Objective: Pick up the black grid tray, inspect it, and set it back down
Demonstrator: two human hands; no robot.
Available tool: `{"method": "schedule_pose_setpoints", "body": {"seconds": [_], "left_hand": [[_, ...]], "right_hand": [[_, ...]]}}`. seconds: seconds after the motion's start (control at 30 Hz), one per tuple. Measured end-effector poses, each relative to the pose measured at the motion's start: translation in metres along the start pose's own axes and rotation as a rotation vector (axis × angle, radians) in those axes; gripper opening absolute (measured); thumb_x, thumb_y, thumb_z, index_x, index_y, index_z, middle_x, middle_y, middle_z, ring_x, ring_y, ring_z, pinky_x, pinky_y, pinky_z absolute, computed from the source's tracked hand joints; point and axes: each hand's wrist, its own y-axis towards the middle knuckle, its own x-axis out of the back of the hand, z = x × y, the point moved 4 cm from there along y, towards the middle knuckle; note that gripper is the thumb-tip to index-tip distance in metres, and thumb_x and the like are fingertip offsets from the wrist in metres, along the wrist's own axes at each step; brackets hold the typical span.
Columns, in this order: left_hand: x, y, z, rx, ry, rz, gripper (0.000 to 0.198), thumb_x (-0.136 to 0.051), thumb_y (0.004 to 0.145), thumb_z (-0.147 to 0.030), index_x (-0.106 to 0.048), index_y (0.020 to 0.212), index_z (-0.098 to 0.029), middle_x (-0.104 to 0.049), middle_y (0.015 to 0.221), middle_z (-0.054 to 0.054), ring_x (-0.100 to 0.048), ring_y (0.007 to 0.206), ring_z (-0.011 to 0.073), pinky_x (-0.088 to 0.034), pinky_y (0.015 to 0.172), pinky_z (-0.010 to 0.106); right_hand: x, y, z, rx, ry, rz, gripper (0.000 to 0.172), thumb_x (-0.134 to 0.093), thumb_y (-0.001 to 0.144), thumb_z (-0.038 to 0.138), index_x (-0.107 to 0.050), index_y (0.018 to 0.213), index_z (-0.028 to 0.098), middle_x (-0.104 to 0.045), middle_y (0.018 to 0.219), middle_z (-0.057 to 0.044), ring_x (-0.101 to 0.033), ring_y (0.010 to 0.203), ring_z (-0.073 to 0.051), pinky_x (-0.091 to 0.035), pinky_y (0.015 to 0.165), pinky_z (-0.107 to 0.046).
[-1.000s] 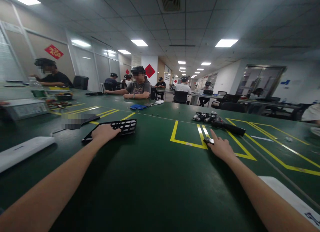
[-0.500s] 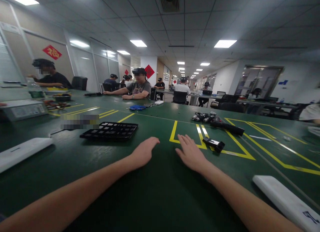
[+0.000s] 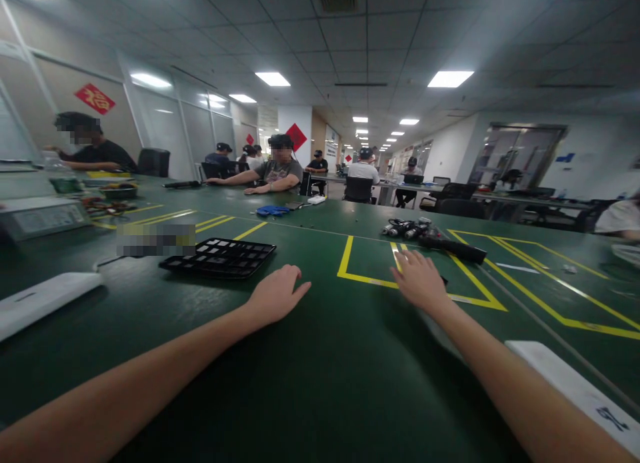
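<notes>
Green matting [image 3: 320, 363] covers the table in the head view, the only view, and both bare forearms reach out over it. The left hand [image 3: 277, 294] lies palm down on the mat with fingers together and extended, holding nothing. A black compartment tray [image 3: 220, 258] sits beyond and outward of its knuckles, near but apart, with its long side running across the reach. The right hand [image 3: 419, 281] rests palm down over a line of yellow tape [image 3: 363, 278], fingers stretched forward. A small black part [image 3: 444, 280] lies beneath it, with only a dark tip showing at the little-finger side. Whether the fingers pinch that part or merely cover it is hidden, so I cannot tell the grip. The part's long axis seems to run across the palm, outward and slightly away, though most of it is covered. The right hand is plainly the nearer one; the left is well apart from it, on the thumb side. Just past the right fingertips a long black tool [image 3: 455, 250] lies crosswise, and beyond that sits a cluster of small metal pieces [image 3: 406, 229]. Beside the right forearm, on its outer side, lies a white strip [image 3: 565, 383].
</notes>
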Motion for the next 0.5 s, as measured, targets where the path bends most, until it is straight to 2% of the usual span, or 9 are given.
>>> {"method": "schedule_pose_setpoints", "body": {"seconds": [0.07, 0.13, 0.2, 0.3, 0.37, 0.43, 0.5], "left_hand": [[-0.002, -0.003, 0.000, 0.030, 0.014, 0.057, 0.035, -0.047, 0.073, -0.052, -0.054, 0.083, -0.018, -0.057, 0.085, 0.008, -0.054, 0.080, 0.0243, -0.040, 0.073, 0.034], [-0.005, -0.004, -0.002, 0.028, 0.015, 0.071, 0.028, -0.051, 0.073, -0.046, -0.053, 0.076, -0.019, -0.057, 0.077, 0.007, -0.055, 0.075, 0.0241, -0.040, 0.071, 0.034], [-0.008, -0.003, -0.003, 0.001, -0.004, 0.078, 0.018, -0.052, 0.074, -0.036, -0.052, 0.069, -0.019, -0.055, 0.069, 0.006, -0.055, 0.070, 0.0229, -0.040, 0.070, 0.033], [-0.003, 0.005, 0.002, -0.010, -0.127, 0.061, 0.013, -0.053, 0.074, -0.027, -0.050, 0.065, -0.019, -0.053, 0.064, 0.003, -0.054, 0.065, 0.0198, -0.040, 0.066, 0.030], [0.009, 0.014, 0.014, 0.091, -0.365, 0.047, 0.011, -0.053, 0.075, -0.026, -0.050, 0.068, -0.018, -0.053, 0.062, 0.001, -0.054, 0.059, 0.0164, -0.040, 0.058, 0.027], [0.028, 0.022, 0.034, 0.250, -0.749, 0.022, 0.005, -0.052, 0.076, -0.022, -0.050, 0.074, -0.017, -0.054, 0.064, 0.001, -0.053, 0.053, 0.0129, -0.039, 0.051, 0.023], [0.051, 0.026, 0.060, 0.412, -1.156, -0.093, 0.003, -0.050, 0.075, -0.014, -0.050, 0.078, -0.016, -0.056, 0.067, 0.002, -0.054, 0.053, 0.0107, -0.040, 0.049, 0.020]], "right_hand": [[-0.010, 0.001, -0.033, -0.140, -0.095, 0.019, 0.047, -0.029, 0.085, 0.040, -0.042, 0.123, 0.016, -0.045, 0.127, -0.014, -0.036, 0.118, -0.033, -0.026, 0.094, -0.053], [-0.024, -0.002, -0.056, -0.244, -0.088, 0.117, 0.048, -0.028, 0.084, 0.044, -0.047, 0.118, 0.016, -0.051, 0.118, -0.016, -0.045, 0.108, -0.034, -0.033, 0.086, -0.052], [-0.034, -0.004, -0.066, -0.296, -0.046, 0.183, 0.049, -0.026, 0.084, 0.046, -0.048, 0.116, 0.016, -0.053, 0.113, -0.016, -0.051, 0.100, -0.033, -0.039, 0.080, -0.047], [-0.037, -0.005, -0.066, -0.298, -0.019, 0.178, 0.050, -0.024, 0.084, 0.046, -0.050, 0.114, 0.016, -0.054, 0.110, -0.017, -0.052, 0.097, -0.032, -0.041, 0.076, -0.042], [-0.037, -0.005, -0.064, -0.289, -0.014, 0.165, 0.050, -0.023, 0.084, 0.046, -0.051, 0.112, 0.015, -0.055, 0.108, -0.017, -0.052, 0.095, -0.032, -0.041, 0.075, -0.041], [-0.035, -0.005, -0.063, -0.290, -0.009, 0.159, 0.050, -0.024, 0.084, 0.046, -0.051, 0.112, 0.015, -0.055, 0.107, -0.016, -0.052, 0.095, -0.032, -0.041, 0.076, -0.041], [-0.033, -0.006, -0.062, -0.297, -0.002, 0.151, 0.050, -0.024, 0.084, 0.046, -0.050, 0.113, 0.016, -0.055, 0.108, -0.016, -0.052, 0.096, -0.031, -0.041, 0.076, -0.041]]}}
